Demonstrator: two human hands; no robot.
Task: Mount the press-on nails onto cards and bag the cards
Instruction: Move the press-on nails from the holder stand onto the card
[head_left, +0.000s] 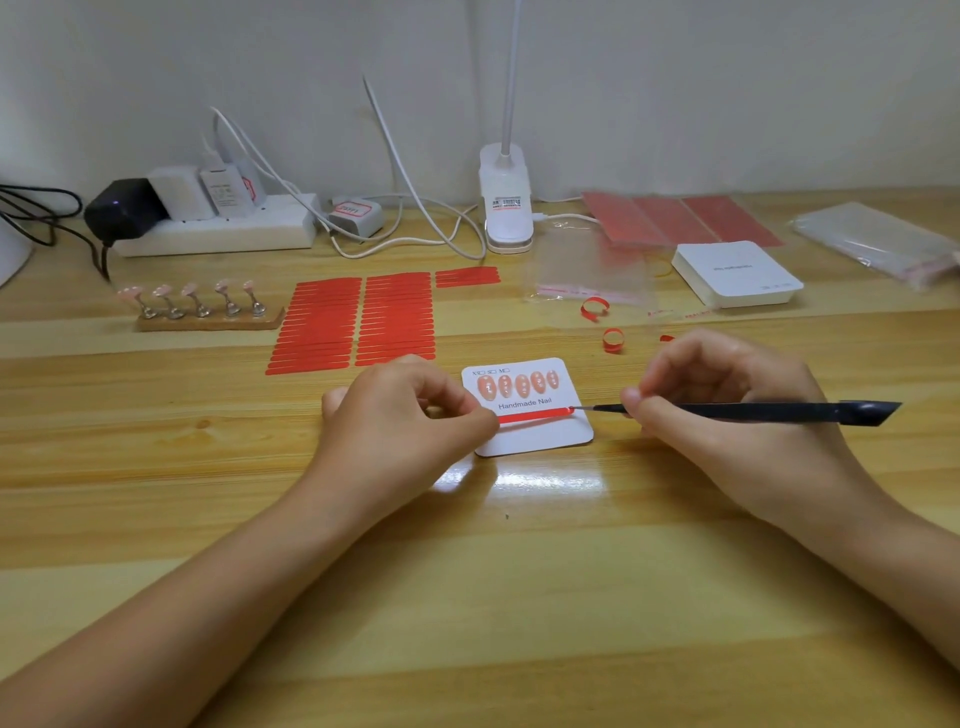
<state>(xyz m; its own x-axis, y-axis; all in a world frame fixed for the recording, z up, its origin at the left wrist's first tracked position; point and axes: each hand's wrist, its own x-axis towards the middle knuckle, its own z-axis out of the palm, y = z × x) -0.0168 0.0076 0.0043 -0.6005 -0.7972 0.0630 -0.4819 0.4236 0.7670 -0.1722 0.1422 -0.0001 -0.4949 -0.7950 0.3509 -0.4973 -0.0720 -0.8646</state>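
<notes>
Your left hand (410, 410) sits nearest you on the wooden desk (519, 571), fingers curled, pinching the left end of the red tape strip (535, 415) and pinning the nail card (530, 410) flat. That card lies in the middle of the desk between your hands, with five press-on nails (519, 385) already in a row above its printed line. The strip's long axis runs left to right across the card, tilted slightly up toward the right. Your right hand (727, 410) pinches the black pointed tool (753, 411), tip pointing left at the strip's right end. I'd say you are lifting the red liner: keep the tip shallow, catch only the liner's edge, and hold the card down firmly so it doesn't slide.
</notes>
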